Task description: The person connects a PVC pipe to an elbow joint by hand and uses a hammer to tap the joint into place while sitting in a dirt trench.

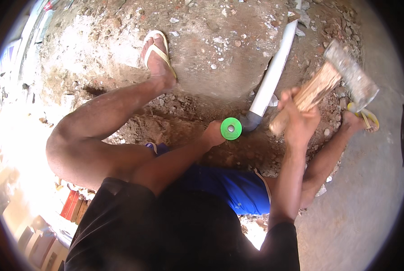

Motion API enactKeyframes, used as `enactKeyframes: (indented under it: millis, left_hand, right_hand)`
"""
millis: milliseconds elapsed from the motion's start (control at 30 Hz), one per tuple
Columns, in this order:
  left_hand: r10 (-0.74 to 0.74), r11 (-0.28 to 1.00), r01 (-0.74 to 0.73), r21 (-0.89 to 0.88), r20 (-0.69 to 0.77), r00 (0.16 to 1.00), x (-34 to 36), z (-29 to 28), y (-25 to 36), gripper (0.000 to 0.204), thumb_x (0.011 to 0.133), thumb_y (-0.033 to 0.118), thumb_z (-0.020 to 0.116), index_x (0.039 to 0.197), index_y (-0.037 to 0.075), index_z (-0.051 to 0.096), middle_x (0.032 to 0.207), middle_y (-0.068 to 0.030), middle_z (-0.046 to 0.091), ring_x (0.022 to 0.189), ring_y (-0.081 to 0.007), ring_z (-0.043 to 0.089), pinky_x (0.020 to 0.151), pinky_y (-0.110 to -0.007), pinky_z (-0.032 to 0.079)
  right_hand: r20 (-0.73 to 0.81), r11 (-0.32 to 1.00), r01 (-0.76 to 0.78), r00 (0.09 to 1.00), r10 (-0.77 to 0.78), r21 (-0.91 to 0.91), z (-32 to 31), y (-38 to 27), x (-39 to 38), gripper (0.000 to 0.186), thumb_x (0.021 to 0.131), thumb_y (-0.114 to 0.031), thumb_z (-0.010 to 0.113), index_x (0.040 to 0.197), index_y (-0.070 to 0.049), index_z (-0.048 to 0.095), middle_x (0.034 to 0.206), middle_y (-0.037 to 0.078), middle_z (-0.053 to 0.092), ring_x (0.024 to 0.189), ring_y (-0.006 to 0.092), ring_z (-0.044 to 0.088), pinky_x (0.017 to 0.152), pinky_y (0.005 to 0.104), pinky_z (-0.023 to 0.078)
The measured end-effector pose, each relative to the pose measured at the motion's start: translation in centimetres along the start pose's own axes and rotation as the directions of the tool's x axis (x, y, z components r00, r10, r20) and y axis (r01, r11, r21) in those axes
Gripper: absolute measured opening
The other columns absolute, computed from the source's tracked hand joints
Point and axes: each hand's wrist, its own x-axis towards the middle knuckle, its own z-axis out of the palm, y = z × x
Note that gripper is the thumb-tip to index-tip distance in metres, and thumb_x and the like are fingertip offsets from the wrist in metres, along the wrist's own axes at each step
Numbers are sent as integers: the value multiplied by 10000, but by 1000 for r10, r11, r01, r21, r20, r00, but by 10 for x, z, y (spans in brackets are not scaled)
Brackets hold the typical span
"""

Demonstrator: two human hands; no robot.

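Note:
My left hand [212, 134] is closed round a chisel [226, 122] with a round green guard, seen from above. Its metal striking end shows at the disc's centre, and its shaft below is hidden. In my right hand [302, 119] is a hammer [352, 74], gripped by its thick, rough wooden handle. The blocky grey metal head is raised to the upper right of the chisel, apart from it and slightly blurred. Just right of the green guard lies a dark pipe elbow [251, 121], joined to a white pipe [275, 67].
Broken soil and stones line a trench [229, 156] between my legs. Smooth concrete floor [355, 194] runs along the right. My sandalled feet rest on either side, the left one on rubble-strewn ground [197, 58]. Reddish blocks [72, 205] stand at the lower left.

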Motion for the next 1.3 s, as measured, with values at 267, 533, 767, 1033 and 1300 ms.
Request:
enactKeyframes:
  millis: [267, 533, 767, 1033, 1300]
  left_hand:
    - [2, 980, -22, -198, -104, 995, -4, 1, 32, 285, 772, 204, 719, 1014, 66, 663, 965, -166, 687, 859, -352, 675, 737, -426, 553]
    - [-46, 989, 36, -146, -68, 997, -6, 5, 34, 333, 775, 260, 741, 1049, 91, 656, 1026, -136, 683, 906, -323, 678, 766, -413, 552]
    - [-48, 974, 28, -225, -82, 996, -7, 1, 40, 314, 784, 246, 744, 1049, 107, 652, 1041, -115, 685, 909, -326, 682, 777, -397, 557]
    - [128, 983, -127, -132, 0, 992, -35, 2, 38, 289, 758, 149, 707, 1036, 122, 630, 1025, -54, 617, 995, -278, 630, 766, -398, 558]
    - [216, 971, -225, -83, -108, 970, -37, -14, 65, 366, 781, 156, 688, 1134, 112, 605, 1052, -75, 593, 1010, -293, 614, 835, -401, 544]
  right_hand:
    - [-27, 936, -352, 936, 351, -6, -57, 95, -82, 236, 814, 92, 681, 1022, 14, 602, 962, 95, 675, 665, 115, 615, 579, 235, 509]
    - [-115, 896, -442, 889, 444, 47, -53, 133, -112, 284, 827, 76, 688, 1093, 29, 599, 1130, 129, 659, 790, 122, 626, 696, 257, 518]
    - [8, 854, -520, 854, 520, 23, -6, 162, -104, 335, 828, 17, 727, 1140, 46, 609, 1047, 84, 661, 910, 123, 618, 803, 263, 496]
    - [-95, 820, -503, 862, 498, -272, -14, 153, -150, 341, 774, -3, 760, 1082, 27, 618, 955, 65, 653, 848, 114, 607, 738, 257, 502]
    - [-80, 876, -465, 885, 458, -128, -15, 135, -143, 328, 793, 23, 740, 1098, 33, 622, 961, 67, 664, 857, 104, 615, 746, 262, 519]
